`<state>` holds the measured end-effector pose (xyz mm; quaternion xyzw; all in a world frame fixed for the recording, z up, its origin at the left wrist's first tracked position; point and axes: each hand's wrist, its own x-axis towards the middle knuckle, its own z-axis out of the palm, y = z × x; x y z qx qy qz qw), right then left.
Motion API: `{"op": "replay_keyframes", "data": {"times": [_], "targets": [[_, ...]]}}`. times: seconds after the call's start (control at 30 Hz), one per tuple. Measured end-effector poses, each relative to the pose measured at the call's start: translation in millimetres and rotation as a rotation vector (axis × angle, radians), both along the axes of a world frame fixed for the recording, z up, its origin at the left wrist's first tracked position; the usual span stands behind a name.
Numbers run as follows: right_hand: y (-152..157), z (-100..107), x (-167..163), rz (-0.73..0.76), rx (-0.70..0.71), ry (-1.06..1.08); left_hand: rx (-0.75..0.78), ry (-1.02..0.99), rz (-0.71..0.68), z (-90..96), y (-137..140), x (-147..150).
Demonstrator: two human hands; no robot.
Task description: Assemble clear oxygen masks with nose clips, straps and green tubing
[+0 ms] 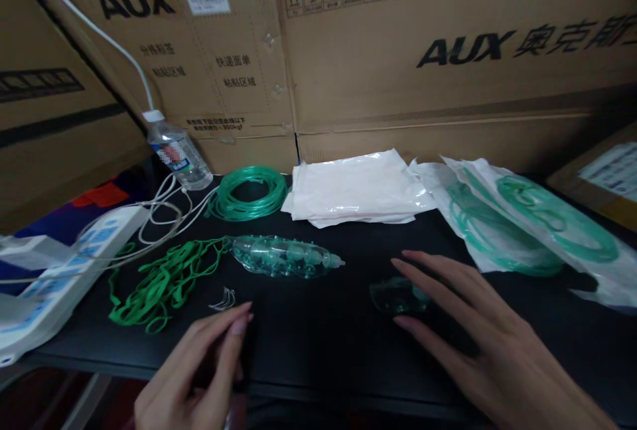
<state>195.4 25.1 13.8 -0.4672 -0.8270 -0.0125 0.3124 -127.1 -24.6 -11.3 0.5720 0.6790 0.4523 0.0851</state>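
My left hand point(202, 370) is at the front of the black table, thumb and index fingertips pressed together; anything between them is hidden. Just beyond those fingertips lie several thin, curved metal strips point(225, 298). On the other side, my right hand point(480, 324) has its fingers spread around a small clear-green plastic mask piece point(397, 294). Whether its thumb touches that piece, I cannot tell. Between and beyond the hands lies a row of nested clear-green plastic masks point(283, 256). A tangle of green elastic straps point(166, 281) is spread left of them.
Coiled green tubing point(249, 192) lies at the back, beside stacked white packets point(358, 188). Bagged green tubing point(517, 217) is at right. A plastic bottle point(179, 151), cables and a white power strip point(74, 274) occupy the left. Cardboard boxes point(348, 78) wall the back.
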Motion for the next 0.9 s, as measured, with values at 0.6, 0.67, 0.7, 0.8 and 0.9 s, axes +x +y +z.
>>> {"op": "replay_keyframes", "data": {"times": [0.6,0.67,0.7,0.8,0.9], "targets": [[58,14,-70,0.182,-0.381,0.504,0.140,0.492,-0.519,40.5,96,37],[56,8,-72,0.191,-0.407,0.521,0.105,0.512,-0.532,38.4,97,36],[55,5,-73,0.200,-0.401,0.531,0.094,0.514,-0.533,37.5,97,35],[55,-4,-76,0.268,-0.352,0.521,0.082,0.529,-0.547,35.5,97,31],[55,-13,-79,0.319,-0.301,0.450,0.082,0.561,-0.585,34.0,99,27]]}}
